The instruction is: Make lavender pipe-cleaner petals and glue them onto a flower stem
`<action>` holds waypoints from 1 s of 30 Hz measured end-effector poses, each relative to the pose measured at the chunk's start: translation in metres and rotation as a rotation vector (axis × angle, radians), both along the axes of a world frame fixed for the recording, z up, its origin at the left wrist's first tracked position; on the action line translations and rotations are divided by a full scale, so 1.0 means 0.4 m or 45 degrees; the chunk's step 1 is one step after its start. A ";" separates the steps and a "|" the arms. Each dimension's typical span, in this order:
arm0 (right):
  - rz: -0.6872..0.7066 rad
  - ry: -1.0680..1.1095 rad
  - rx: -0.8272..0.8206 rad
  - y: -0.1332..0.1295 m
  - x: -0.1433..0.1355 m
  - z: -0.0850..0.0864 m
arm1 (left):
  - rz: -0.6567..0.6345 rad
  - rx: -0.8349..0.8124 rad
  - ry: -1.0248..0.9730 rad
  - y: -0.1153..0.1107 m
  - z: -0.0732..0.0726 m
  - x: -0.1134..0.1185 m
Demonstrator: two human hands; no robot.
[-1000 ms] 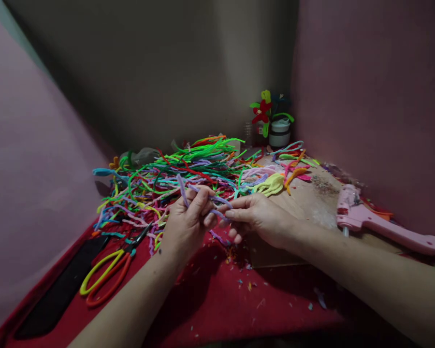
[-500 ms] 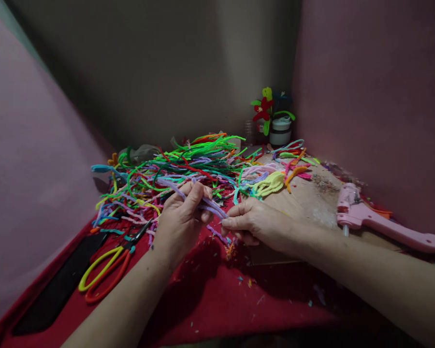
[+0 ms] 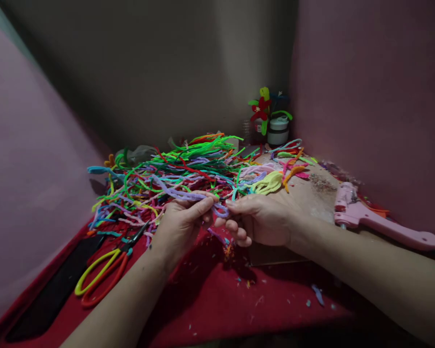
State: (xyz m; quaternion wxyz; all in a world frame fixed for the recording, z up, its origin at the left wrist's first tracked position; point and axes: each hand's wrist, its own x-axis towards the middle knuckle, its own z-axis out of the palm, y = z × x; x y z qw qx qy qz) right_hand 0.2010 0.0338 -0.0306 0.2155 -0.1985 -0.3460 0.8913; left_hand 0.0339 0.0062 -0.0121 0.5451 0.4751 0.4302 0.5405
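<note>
A lavender pipe cleaner (image 3: 177,194) is bent into a small loop at its right end, and its long tails reach up and left over the pile. Between thumb and fingers, my left hand (image 3: 188,215) pinches it just behind the loop. My right hand (image 3: 263,217) has its thumb and fingertips at the loop's outer end, fingers curled around beneath it. The exact contact there is partly hidden. Behind both hands spreads a heap of multicoloured pipe cleaners (image 3: 203,150).
Scissors (image 3: 101,280) with yellow and red handles lie left, beside a black flat strip (image 3: 54,295). A pink glue gun (image 3: 384,224) rests at right on cardboard (image 3: 300,193). Pipe-cleaner flowers (image 3: 261,108) and a lidded jar (image 3: 278,130) stand behind. Scraps dot the red cloth (image 3: 217,299).
The lavender pipe cleaner's right end, straight and pinched by my right hand before, now shows as a curled loop. My right hand has turned, its lower fingers more visible; the view shifted slightly.
</note>
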 end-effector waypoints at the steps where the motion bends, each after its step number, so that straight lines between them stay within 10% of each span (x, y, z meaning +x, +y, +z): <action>1: 0.043 -0.003 -0.063 0.002 0.003 0.000 | -0.004 0.009 0.011 0.000 0.001 -0.001; 6: 0.117 0.008 -0.178 0.008 0.005 -0.011 | -0.040 0.053 0.047 -0.003 0.001 -0.001; 13: -0.072 -0.090 0.194 0.007 -0.004 -0.013 | -0.085 0.086 0.286 -0.010 -0.009 -0.002; 22: -0.477 -0.830 1.656 -0.018 -0.013 0.001 | -0.013 -0.079 0.247 -0.010 -0.015 0.016; 30: -0.475 -0.986 1.807 -0.026 -0.016 -0.011 | 0.165 -0.057 0.297 -0.014 -0.013 0.018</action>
